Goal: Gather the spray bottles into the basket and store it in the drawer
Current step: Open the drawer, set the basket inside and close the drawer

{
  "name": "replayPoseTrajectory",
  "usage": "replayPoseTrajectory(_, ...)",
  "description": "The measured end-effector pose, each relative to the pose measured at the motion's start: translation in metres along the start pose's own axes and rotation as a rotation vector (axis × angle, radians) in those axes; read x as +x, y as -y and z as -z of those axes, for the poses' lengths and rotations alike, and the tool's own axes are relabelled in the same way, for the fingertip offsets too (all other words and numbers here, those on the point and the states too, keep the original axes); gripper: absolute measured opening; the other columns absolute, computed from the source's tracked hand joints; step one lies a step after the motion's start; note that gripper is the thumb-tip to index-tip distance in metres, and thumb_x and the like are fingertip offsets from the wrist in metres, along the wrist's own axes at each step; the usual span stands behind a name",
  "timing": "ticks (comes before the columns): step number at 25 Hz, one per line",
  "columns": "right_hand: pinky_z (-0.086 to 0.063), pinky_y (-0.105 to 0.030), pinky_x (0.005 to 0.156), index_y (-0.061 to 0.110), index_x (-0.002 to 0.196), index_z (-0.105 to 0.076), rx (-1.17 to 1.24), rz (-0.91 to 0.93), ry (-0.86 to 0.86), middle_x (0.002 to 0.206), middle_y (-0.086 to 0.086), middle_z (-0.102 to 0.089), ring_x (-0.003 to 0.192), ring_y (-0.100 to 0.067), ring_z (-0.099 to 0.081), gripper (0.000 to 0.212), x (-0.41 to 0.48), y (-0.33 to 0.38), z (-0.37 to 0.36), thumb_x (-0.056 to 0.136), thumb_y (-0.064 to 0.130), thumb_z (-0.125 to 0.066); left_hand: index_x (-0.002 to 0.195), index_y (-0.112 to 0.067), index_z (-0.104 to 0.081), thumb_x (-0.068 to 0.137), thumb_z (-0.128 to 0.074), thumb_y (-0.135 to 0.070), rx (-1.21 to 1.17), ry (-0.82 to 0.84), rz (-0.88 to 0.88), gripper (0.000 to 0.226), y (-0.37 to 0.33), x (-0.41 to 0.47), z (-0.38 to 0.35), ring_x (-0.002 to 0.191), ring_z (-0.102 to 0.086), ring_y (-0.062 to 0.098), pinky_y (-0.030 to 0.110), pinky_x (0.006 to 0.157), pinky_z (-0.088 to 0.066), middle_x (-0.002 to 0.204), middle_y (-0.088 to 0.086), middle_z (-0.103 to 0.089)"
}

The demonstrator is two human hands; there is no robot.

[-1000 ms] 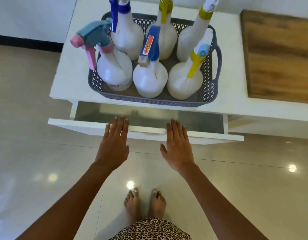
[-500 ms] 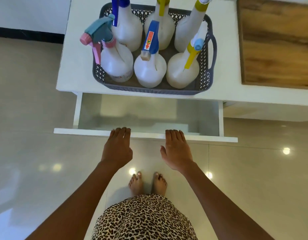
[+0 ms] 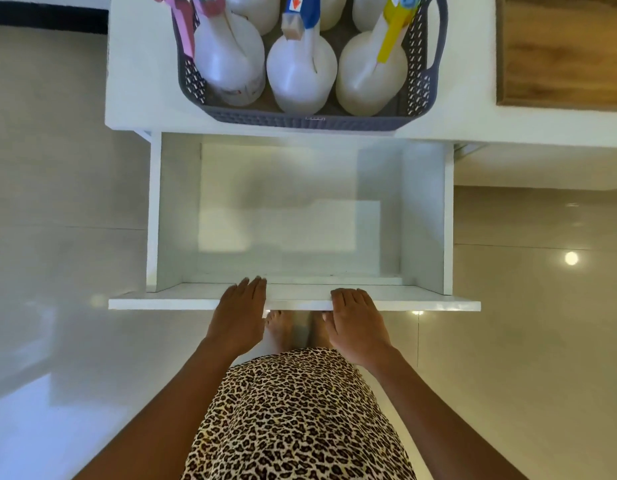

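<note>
A grey basket stands on the white counter, near its front edge, with several white spray bottles upright in it. The nearest row has a pink-trigger bottle, a blue-trigger bottle and a yellow-trigger bottle. Below the counter the white drawer is pulled far out and holds nothing. My left hand and my right hand both hook their fingers over the top of the drawer front, about a hand's width apart.
A wooden board lies on the counter to the right of the basket. Glossy beige floor tiles surround the cabinet. My bare feet stand just under the drawer front, and my leopard-print clothing fills the bottom centre.
The drawer has slid much farther out toward me, with both hands drawing back on its front. The camera now looks more steeply down, so the basket sits higher in view.
</note>
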State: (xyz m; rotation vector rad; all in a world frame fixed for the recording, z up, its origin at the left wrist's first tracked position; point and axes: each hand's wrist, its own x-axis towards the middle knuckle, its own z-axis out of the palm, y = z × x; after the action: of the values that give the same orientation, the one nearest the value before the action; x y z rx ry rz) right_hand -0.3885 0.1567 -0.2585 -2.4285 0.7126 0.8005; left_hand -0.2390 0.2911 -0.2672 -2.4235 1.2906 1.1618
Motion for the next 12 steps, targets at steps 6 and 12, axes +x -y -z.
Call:
replayPoseTrajectory(6,-0.027,-0.038,0.114,0.002,0.131,-0.037,-0.009,0.024,0.134,0.133,-0.015,-0.048,0.125,-0.029,-0.043,0.042,-0.029,0.004,-0.026,0.098,0.028,-0.033,0.143,-0.004,-0.015,0.090,-0.044,-0.001,-0.046,0.097,-0.005,0.060,-0.003,-0.032,-0.031,0.143,-0.015,0.026,0.034,0.117,-0.012,0.154,0.013,-0.018)
replayPoseTrajectory(12,-0.018,-0.038,0.118,0.003,0.136,-0.029,-0.016,0.003,0.238,0.143,-0.015,-0.038,0.134,-0.027,-0.033,0.046,-0.036,0.004,-0.036,0.098,0.029,-0.031,0.143,-0.003,-0.013,0.085,-0.048,0.006,-0.016,0.167,-0.035,0.068,-0.007,-0.043,-0.039,0.141,-0.019,0.027,0.034,0.116,-0.014,0.153,0.016,-0.019)
